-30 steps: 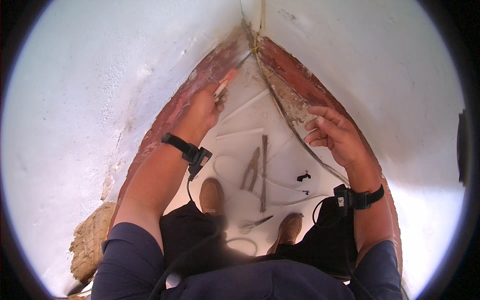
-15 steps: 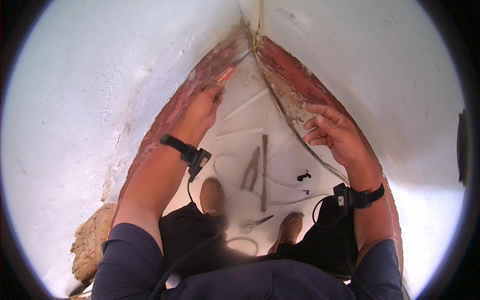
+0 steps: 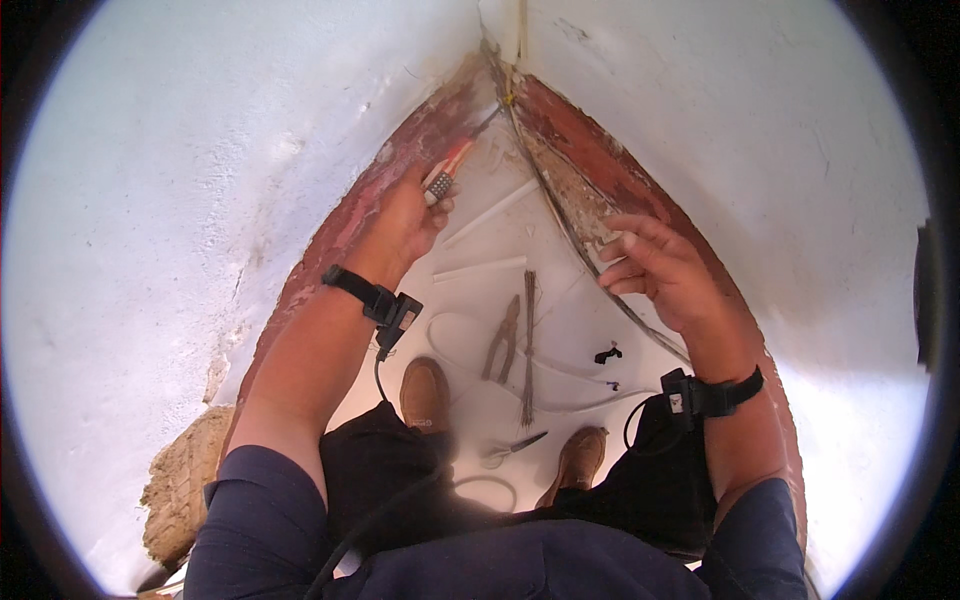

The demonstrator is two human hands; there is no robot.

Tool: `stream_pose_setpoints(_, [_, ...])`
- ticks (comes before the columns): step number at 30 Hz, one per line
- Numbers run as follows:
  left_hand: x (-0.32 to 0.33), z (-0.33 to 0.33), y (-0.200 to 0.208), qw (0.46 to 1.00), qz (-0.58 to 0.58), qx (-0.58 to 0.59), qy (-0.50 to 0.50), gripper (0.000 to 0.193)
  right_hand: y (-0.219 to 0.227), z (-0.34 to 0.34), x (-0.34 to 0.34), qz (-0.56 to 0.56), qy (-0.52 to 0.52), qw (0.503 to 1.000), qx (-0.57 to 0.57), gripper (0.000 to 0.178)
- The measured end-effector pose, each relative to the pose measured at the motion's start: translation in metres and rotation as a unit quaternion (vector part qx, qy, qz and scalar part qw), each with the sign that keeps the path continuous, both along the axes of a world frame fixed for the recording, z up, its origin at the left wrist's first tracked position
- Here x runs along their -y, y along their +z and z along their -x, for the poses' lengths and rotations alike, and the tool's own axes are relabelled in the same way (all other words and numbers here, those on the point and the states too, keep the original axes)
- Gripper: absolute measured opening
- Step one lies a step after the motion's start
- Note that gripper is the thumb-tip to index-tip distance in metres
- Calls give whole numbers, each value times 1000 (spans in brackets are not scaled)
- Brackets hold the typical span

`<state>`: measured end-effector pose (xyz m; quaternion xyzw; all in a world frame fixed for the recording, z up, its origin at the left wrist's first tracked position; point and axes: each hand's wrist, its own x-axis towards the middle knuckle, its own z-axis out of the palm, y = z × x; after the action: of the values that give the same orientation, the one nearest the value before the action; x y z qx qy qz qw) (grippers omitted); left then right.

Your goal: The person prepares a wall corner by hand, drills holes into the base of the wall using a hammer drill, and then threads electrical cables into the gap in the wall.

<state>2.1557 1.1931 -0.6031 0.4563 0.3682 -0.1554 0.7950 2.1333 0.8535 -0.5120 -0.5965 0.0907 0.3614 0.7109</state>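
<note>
My left hand (image 3: 432, 212) is closed around a hand tool (image 3: 452, 165) with a red and grey textured handle. The tool's narrow dark tip reaches to the yellow-marked spot on a dark cable (image 3: 541, 178), near the corner where the walls meet. What kind of tool it is, I cannot make out. Over on the right, my right hand (image 3: 662, 265) hovers beside the cable, fingers half bent and apart, with nothing visible in them. Both wrists wear black straps with small boxes.
On the pale floor lie pliers (image 3: 503, 338), a bundle of thin wires (image 3: 528, 345), white strips (image 3: 490, 213), a thin pale tube (image 3: 560, 405), a small black piece (image 3: 608, 353) and a dark-tipped tool (image 3: 527, 441). White walls with a red lower band (image 3: 570, 120) enclose me. A rough brown block (image 3: 188, 485) stands left.
My left hand has turned and drawn slightly back along the tool, showing more of its grey grip. My right hand has shifted a little to the left and down.
</note>
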Motion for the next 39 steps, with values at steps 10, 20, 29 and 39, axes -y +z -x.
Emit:
stream_pose_setpoints(10, [17, 0, -10, 951, -283, 122, -30, 31, -93, -44, -139, 21, -1, 1000, -15, 38])
stream_pose_setpoints(20, [2, 13, -3, 998, -58, -11, -23, 34, -150, -86, -230, 97, -91, 991, 33, 26])
stream_pose_setpoints(29, [-16, 9, -49, 812, -510, 259, -118, 36, -119, -77, -234, -126, -180, 967, -128, 15])
stream_pose_setpoints(39, [-9, 3, -35, 724, -593, 342, -88, 34, -139, -87, -227, -124, -192, 967, -116, 23])
